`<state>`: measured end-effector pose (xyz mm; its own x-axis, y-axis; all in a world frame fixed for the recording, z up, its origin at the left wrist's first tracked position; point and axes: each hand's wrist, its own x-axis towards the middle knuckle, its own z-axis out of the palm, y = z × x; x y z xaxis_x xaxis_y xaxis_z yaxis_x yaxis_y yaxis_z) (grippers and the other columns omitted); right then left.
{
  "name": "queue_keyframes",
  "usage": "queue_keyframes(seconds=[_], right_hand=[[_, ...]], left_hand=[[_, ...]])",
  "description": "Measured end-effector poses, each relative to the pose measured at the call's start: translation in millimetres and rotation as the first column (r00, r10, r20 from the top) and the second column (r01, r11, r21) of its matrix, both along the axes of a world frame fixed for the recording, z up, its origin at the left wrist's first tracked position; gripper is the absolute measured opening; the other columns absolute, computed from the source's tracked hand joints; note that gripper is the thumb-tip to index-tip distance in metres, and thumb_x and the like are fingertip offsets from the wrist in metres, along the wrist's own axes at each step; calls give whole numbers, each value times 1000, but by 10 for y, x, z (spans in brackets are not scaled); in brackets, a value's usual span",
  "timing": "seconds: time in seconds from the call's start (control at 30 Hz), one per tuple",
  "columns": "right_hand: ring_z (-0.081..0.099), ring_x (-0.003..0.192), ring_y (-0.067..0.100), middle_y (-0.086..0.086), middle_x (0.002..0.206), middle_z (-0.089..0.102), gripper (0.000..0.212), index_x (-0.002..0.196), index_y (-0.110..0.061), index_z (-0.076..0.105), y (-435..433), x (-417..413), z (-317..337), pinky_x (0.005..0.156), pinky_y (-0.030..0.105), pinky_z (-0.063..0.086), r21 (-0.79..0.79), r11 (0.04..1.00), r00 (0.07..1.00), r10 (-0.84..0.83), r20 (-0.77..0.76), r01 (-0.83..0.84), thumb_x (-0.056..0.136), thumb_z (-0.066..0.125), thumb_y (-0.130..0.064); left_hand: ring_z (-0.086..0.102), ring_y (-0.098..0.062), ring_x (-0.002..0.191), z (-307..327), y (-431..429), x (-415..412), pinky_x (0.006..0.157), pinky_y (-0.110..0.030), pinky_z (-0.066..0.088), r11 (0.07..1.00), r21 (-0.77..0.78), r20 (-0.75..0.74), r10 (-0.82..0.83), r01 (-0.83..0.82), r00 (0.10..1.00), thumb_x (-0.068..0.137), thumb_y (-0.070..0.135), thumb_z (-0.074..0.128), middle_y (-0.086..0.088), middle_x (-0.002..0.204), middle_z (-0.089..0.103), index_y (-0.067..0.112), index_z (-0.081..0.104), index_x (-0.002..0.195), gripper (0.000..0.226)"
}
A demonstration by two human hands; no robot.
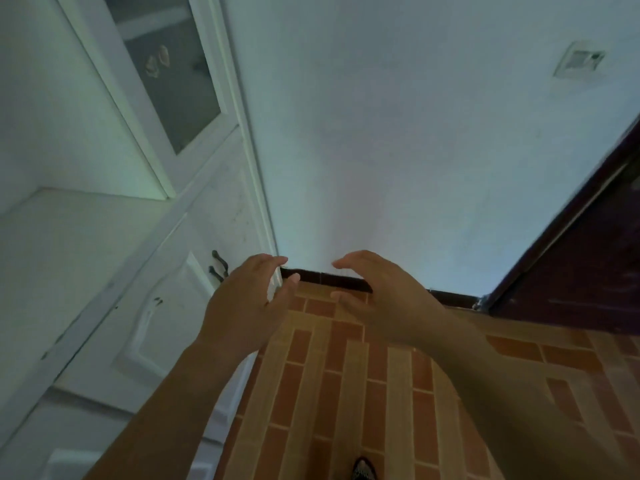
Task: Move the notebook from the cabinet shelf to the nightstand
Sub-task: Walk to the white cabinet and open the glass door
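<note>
While both arms reach forward over the brick-patterned floor (pixel 346 393), the left hand (pixel 242 303) and right hand (pixel 381 299) hang empty, fingers spread and loosely curved, palms turned toward each other with a gap between them. Neither touches anything. On the left stands the white cabinet (pixel 104 271), its dark door handles (pixel 219 268) just beside the left hand and a glass-paned door (pixel 166 71) higher up. Straight ahead, a plain white wall (pixel 398 150) meets a dark baseboard (pixel 325 280). A dark door (pixel 588 258) sits at right. The notebook shows nowhere in view; the nightstand neither.
</note>
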<state>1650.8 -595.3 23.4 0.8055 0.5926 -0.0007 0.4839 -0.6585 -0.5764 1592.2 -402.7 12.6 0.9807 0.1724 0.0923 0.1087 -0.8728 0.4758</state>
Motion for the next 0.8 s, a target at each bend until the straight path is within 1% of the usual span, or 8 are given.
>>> queue_keyframes(seconds=[0.07, 0.13, 0.27, 0.33, 0.43, 0.6, 0.67, 0.8], right_hand=[[42, 122, 7, -13, 137, 43, 44, 130, -33, 42, 90, 341, 39, 101, 25, 32, 11, 999, 998, 52, 30, -52, 89, 51, -45], [41, 123, 7, -14, 138, 43, 44, 130, -33, 42, 221, 618, 104, 99, 21, 28, 20, 994, 993, 105, 54, -107, 88, 51, -46], [39, 125, 5, -15, 139, 41, 46, 131, -35, 40, 577, 1083, 287, 101, 21, 26, 56, 978, 976, 198, 88, -203, 88, 49, -49], [40, 125, 6, -14, 139, 42, 47, 131, -33, 41, 799, 1308, 377, 104, 22, 28, 63, 965, 962, 244, 125, -253, 88, 49, -49], [41, 124, 5, -15, 138, 42, 47, 130, -35, 41, 1156, 1611, 499, 107, 26, 32, 102, 953, 951, 267, 154, -285, 87, 49, -51], [36, 128, 7, -14, 143, 37, 48, 132, -33, 39, 1695, 2075, 737, 96, 17, 21, 85, 929, 920, 337, 199, -359, 88, 49, -48], [37, 128, 7, -13, 142, 39, 47, 132, -32, 39, 1895, 2234, 837, 96, 17, 22, 105, 914, 903, 359, 234, -391, 88, 49, -48], [39, 125, 8, -10, 140, 42, 46, 132, -30, 40, 2279, 2484, 1053, 93, 14, 24, 150, 882, 876, 396, 275, -446, 89, 49, -45]], left_hand=[[50, -16, 117, 91, 61, 256, 97, -35, 42, 999, 18, 13, 41, -41, 999, 82, 60, 28, 5, 135, 49, 26, 46, 129, 61], [52, -17, 114, 181, 164, 455, 96, -39, 44, 996, 40, 29, 78, -80, 996, 83, 59, 30, 4, 135, 49, 25, 46, 130, 60], [46, -16, 124, 379, 468, 783, 102, -34, 34, 979, 116, 46, 164, -169, 985, 84, 60, 28, 4, 140, 46, 25, 42, 133, 61], [43, -16, 127, 491, 638, 939, 104, -34, 33, 967, 142, 64, 205, -213, 977, 85, 62, 26, 4, 141, 45, 26, 41, 133, 62], [45, -17, 125, 618, 911, 1170, 103, -33, 33, 951, 177, 106, 236, -252, 966, 85, 60, 29, 4, 140, 46, 25, 43, 132, 60], [47, -18, 124, 804, 1406, 1538, 104, -36, 34, 914, 231, 154, 305, -335, 940, 80, 68, 22, 4, 139, 47, 27, 43, 131, 69], [45, -19, 126, 908, 1572, 1642, 104, -37, 33, 895, 253, 170, 332, -366, 928, 79, 69, 20, 4, 141, 45, 27, 42, 132, 71], [42, -21, 129, 1189, 1838, 1756, 107, -46, 35, 879, 260, 223, 348, -399, 911, 72, 73, 13, 2, 144, 41, 26, 40, 135, 83]])
